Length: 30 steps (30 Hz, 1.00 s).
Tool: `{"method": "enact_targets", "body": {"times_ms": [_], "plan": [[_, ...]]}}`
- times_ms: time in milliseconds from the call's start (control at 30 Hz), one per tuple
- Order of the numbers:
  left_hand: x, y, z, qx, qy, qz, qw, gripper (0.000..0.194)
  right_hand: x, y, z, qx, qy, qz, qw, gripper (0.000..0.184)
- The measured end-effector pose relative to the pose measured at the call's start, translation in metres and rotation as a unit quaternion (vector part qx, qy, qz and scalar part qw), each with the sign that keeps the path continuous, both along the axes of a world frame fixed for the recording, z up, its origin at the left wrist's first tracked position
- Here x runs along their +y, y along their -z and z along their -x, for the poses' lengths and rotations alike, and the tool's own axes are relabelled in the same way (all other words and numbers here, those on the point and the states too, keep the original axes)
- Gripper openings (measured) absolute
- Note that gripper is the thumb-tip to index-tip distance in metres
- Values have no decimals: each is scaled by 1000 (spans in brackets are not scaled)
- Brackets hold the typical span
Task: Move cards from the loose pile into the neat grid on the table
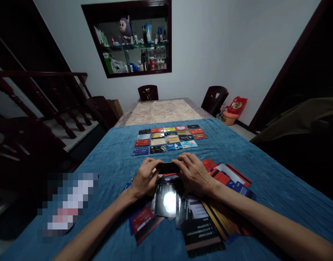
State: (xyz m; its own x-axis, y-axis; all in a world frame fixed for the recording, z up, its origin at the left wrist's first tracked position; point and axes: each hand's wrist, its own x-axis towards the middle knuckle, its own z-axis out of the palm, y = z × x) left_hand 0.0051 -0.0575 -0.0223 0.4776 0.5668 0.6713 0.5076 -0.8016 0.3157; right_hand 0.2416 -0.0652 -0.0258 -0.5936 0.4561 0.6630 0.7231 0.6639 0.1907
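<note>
Blue cloth [106, 166] is spread over the near part of the long table [163, 110]. A black card [169, 167] is held up over a heap of loose cards [195, 206], its two ends pinched tight by the left hand [146, 175] and the right hand [195, 174]. Past the hands, more cards [171, 139] are laid flat in rows.

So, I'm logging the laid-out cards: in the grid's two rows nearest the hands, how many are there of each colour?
Blue cards, dark to pale: 3
Black cards: 2
Red or orange-red cards: 2
Cream or gold cards: 2
Total: 9
</note>
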Motion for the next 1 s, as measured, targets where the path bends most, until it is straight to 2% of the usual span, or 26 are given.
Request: {"method": "enact_targets", "body": {"times_ms": [100, 300, 600, 767, 1000], "plan": [[0, -3, 2, 25, 6, -17, 1000, 36, 3, -4, 0, -8, -3, -4, 1000, 27], [0, -12, 7, 109, -21, -18, 994, 45, 13, -13, 2, -22, -14, 20, 999, 27], [16, -17, 15, 207, -67, -80, 973, 51, 32, -19, 7, -8, -37, 62, 997, 31], [29, -32, 20, 270, -82, -96, 955, 50, 46, -26, 10, -13, -60, 81, 995, 39], [56, -60, 31, 335, -99, -78, 934, 50, 84, -40, 24, -22, -66, 101, 992, 46]]}}
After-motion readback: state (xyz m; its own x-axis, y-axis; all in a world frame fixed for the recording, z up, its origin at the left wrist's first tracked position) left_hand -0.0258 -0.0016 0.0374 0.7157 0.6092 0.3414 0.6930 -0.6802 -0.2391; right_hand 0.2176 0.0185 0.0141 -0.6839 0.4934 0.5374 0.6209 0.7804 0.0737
